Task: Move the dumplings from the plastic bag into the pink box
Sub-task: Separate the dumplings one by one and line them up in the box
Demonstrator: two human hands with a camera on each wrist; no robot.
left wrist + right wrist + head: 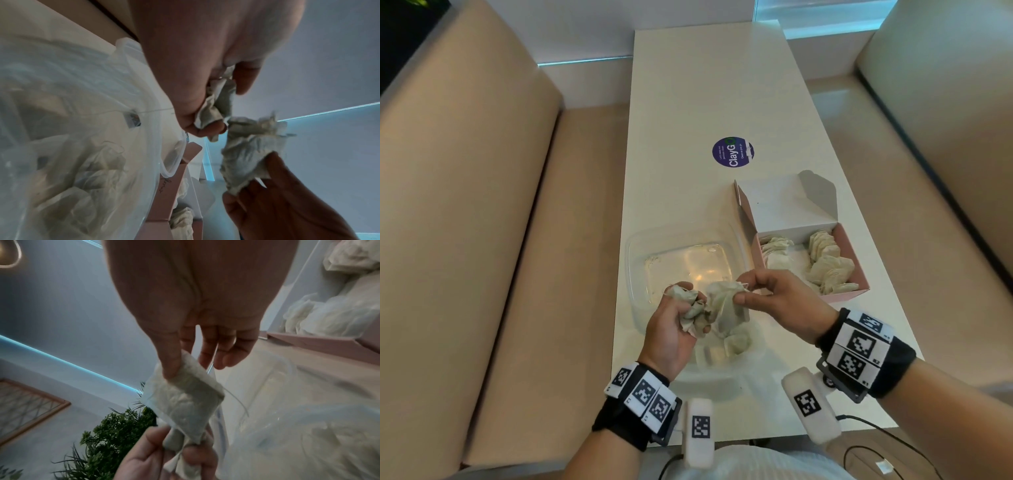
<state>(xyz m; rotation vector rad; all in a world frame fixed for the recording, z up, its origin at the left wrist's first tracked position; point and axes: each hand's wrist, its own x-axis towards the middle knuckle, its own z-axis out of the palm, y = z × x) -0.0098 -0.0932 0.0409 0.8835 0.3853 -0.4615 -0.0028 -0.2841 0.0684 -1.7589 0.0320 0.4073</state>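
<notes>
Both hands hover over the near end of a clear tub [640, 246], where the plastic bag [736, 346] [82, 162] [308, 426] lies with pale dumplings inside. My left hand [688, 305] [205, 126] [164, 451] grips a crumpled bunch of dumplings [690, 311] [213, 110]. My right hand [743, 291] [179, 366] [267, 178] pinches the top corner of one flat dumpling [722, 305] [185, 402] [251, 151], whose lower end still touches the left hand's bunch. The pink box [859, 263] [170, 191] [308, 340] stands open to the right, holding several dumplings in two groups.
The box's white lid [787, 205] leans back toward the table's middle. A round purple sticker [732, 151] lies farther up the white table [722, 85]. Beige benches [465, 205] flank both sides. A black cable [876, 428] hangs at the near right edge.
</notes>
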